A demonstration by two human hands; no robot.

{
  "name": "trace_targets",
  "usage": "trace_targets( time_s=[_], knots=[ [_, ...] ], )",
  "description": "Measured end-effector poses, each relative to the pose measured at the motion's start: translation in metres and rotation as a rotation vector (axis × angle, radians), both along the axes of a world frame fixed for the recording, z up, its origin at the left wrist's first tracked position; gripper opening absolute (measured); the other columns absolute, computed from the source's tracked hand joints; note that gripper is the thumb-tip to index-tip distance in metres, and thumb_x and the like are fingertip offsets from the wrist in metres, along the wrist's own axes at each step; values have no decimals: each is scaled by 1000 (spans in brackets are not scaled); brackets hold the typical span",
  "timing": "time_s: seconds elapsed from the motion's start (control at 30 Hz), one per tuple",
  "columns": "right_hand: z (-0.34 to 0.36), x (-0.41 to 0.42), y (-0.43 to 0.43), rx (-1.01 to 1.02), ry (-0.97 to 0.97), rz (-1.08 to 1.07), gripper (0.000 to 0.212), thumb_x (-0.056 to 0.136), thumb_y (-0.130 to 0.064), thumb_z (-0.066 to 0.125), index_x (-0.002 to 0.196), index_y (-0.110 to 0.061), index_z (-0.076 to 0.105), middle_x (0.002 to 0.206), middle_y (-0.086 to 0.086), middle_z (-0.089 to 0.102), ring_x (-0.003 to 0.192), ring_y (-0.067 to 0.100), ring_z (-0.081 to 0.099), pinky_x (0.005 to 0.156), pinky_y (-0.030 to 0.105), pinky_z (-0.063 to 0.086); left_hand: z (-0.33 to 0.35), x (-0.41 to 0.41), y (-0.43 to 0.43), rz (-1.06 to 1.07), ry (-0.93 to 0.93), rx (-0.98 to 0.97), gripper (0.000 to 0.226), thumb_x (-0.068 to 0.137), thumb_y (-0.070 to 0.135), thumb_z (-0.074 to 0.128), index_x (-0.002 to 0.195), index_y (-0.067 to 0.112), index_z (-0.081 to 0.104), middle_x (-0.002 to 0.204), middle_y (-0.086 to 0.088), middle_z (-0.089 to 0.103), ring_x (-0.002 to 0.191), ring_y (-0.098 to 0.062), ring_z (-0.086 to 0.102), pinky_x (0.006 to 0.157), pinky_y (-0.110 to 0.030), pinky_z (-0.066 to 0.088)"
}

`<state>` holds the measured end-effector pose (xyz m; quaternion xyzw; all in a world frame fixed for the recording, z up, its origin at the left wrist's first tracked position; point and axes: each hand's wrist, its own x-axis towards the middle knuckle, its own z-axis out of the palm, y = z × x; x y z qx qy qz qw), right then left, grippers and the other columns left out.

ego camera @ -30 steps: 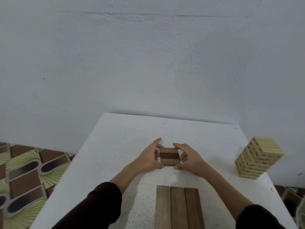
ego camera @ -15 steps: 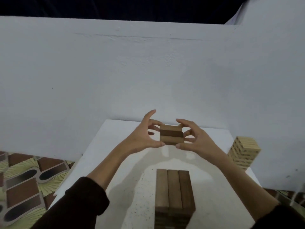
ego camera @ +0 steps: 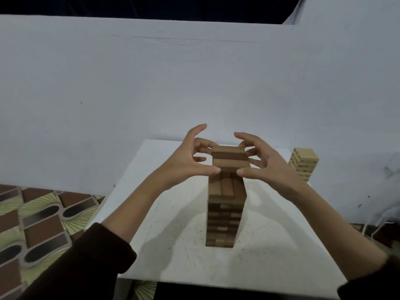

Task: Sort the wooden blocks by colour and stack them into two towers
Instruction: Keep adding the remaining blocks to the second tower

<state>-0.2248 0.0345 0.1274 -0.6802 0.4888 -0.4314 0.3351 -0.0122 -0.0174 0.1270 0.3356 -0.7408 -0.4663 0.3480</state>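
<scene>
blocks (ego camera: 229,159), three brown, gripped between left hand (ego camera: 186,163) and right hand (ego camera: 268,167), above dark tower (ego camera: 224,215).

The single view comes from a camera worn on the person's head, a wide angle looking forward and down along both outstretched arms, so the left grip (ego camera: 186,163) and right grip (ego camera: 269,167), holding a row of blocks (ego camera: 229,158) between them, sit close in at mid-frame. It faces a pale wall (ego camera: 129,94) that fills the upper half, with the white surface (ego camera: 173,245) slanting away below and the dark tower (ego camera: 223,221) seen from above and near. The pale tower (ego camera: 303,163) stands at the far right corner, patterned floor (ego camera: 43,224) at lower left.
</scene>
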Motion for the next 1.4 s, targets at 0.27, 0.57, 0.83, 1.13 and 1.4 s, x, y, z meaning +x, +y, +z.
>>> trace_targets(
  time_s=[0.27, 0.57, 0.83, 1.13, 1.4],
  knots=[
    [-16, 3, 20, 37, 19, 34, 72, 67, -25, 74, 128, -49, 44, 114, -9, 50, 106, 2, 52, 112, 42, 33, -14, 3, 21, -44, -36, 38, 101, 64, 18, 75, 146, 30, 17, 119, 2, 54, 116, -7, 53, 108, -34, 40],
    [-20, 4, 20, 53, 61, 76, 75, 69, -29, 72, 131, -52, 36, 119, -6, 46, 107, -2, 49, 108, 29, 28, -20, 3, 24, -57, -81, 37, 101, 64, 23, 74, 146, 30, 14, 120, 4, 50, 118, -8, 49, 109, -33, 38],
    [-23, 3, 21, 69, 77, 100, 77, 70, -31, 71, 133, -52, 32, 122, -8, 44, 108, -5, 48, 112, 34, 26, -23, 1, 25, -77, -94, 23, 101, 65, 26, 73, 146, 30, 11, 123, 4, 45, 121, -12, 47, 109, -37, 38],
    [-24, 4, 22, 51, 129, 88, 85, 68, -36, 74, 139, -45, 29, 128, -8, 43, 119, 3, 45, 114, 37, 27, -28, -2, 26, -67, -119, -19, 107, 64, 30, 77, 146, 33, 8, 127, 3, 44, 125, -9, 44, 111, -34, 36],
    [-25, 6, 20, 45, 156, 70, 85, 66, -40, 74, 136, -49, 28, 128, -9, 42, 118, 0, 43, 108, 29, 30, -30, -1, 24, -66, -132, -47, 108, 62, 36, 79, 145, 36, 9, 121, 9, 44, 122, -3, 45, 109, -31, 37]
  ],
)
